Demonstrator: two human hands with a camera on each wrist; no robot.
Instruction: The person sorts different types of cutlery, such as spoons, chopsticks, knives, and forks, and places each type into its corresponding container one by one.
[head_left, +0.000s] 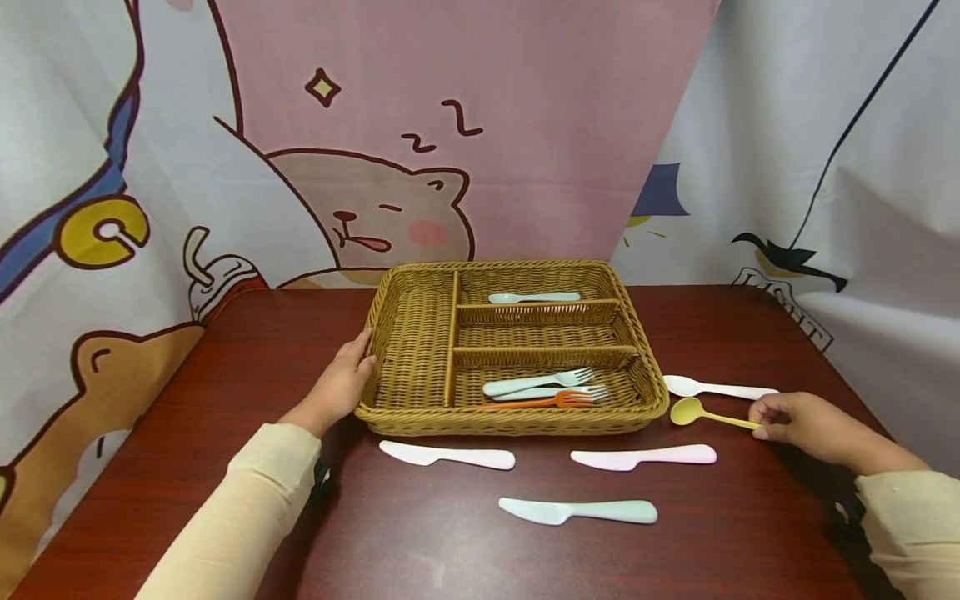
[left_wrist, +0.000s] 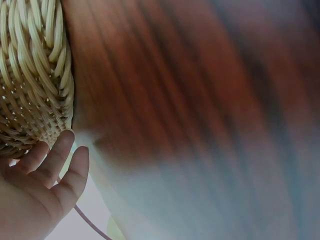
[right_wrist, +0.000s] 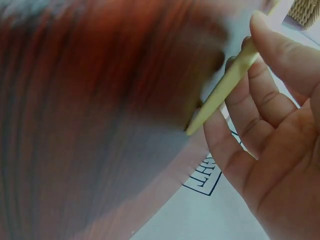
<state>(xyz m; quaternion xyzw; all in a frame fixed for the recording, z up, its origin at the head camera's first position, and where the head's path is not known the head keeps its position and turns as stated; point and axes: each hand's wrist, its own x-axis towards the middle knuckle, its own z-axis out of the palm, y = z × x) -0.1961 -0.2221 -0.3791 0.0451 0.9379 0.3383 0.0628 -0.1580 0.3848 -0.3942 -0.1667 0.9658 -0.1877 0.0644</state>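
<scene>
My left hand (head_left: 341, 385) touches the left side of a woven wicker tray (head_left: 411, 421), its fingers fairly straight against the rim. In the left wrist view, the fingers (left_wrist: 62, 155) lie beside the tray's wall. Over at the right, my right hand (head_left: 810, 425) pinches the handle of a yellow spoon (head_left: 686, 411) between thumb and fingers. The right wrist view has that yellow handle (right_wrist: 222, 95) across the fingers. Just behind the yellow spoon lies a white spoon (head_left: 720, 389), close to the right hand.
Several forks, including an orange fork (head_left: 525, 404), lie in the tray's front compartment. A pale blue utensil (head_left: 536, 297) lies in the back one. In front are a white knife (head_left: 450, 455), a pink knife (head_left: 645, 456) and a mint knife (head_left: 577, 511).
</scene>
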